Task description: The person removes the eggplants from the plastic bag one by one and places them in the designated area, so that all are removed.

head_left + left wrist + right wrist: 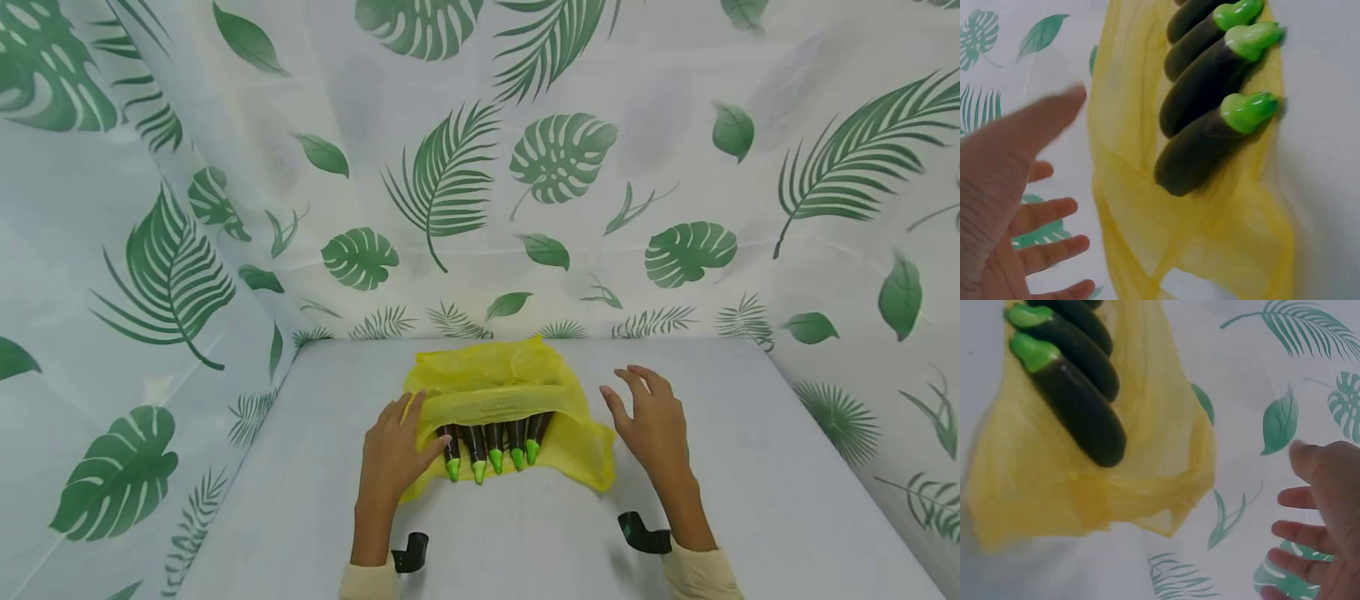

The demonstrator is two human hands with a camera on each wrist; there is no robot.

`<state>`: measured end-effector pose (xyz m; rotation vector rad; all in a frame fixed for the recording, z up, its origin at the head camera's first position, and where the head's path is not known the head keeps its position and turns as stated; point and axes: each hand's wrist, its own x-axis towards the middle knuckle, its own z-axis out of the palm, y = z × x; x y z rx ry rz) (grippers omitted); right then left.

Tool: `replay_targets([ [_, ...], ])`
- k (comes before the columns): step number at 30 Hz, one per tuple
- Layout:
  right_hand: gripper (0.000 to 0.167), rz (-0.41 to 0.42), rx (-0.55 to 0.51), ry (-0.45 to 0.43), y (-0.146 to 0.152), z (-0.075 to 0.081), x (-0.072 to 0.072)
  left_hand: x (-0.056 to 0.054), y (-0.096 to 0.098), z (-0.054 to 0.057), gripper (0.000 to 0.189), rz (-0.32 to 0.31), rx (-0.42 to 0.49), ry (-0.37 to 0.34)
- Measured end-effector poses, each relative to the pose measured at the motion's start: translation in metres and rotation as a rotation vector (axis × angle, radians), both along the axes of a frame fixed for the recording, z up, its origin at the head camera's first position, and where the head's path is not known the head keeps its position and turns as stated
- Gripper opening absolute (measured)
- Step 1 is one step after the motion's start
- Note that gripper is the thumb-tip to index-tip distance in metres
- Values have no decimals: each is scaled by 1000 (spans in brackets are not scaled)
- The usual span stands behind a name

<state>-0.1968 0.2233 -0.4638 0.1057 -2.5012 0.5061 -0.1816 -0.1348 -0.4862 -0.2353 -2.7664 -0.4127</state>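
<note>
Several dark eggplants [473, 442] with bright green stem ends lie side by side on a yellow plastic bag [592, 454]. In the head view a raised fold of the bag hides their far ends, while the wrist views show whole eggplants [1194, 150] [1082, 412] on the sheet. At the bag's left edge is my left hand [393, 454], fingers spread and relaxed, thumb toward the nearest eggplant; whether it touches the bag I cannot tell. My right hand [656, 425] hovers right of the bag, fingers loosely bent and holding nothing.
A white table [510, 542] carries the bag. Behind it and at both sides hang white sheets [480, 192] printed with green leaves. Black wrist mounts [643, 533] sit at the sleeve cuffs.
</note>
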Motion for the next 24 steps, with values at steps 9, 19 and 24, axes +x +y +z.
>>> replay_targets([
  [9,18,30,-165,265,-17,-13,23,11,1,-12,42,99,88,77],
  [19,5,223,-213,385,-49,-30,52,15,3,-28,25,153,173,40],
  [24,9,305,-261,156,-69,-47,61,15,3,-31,18,188,163,24],
])
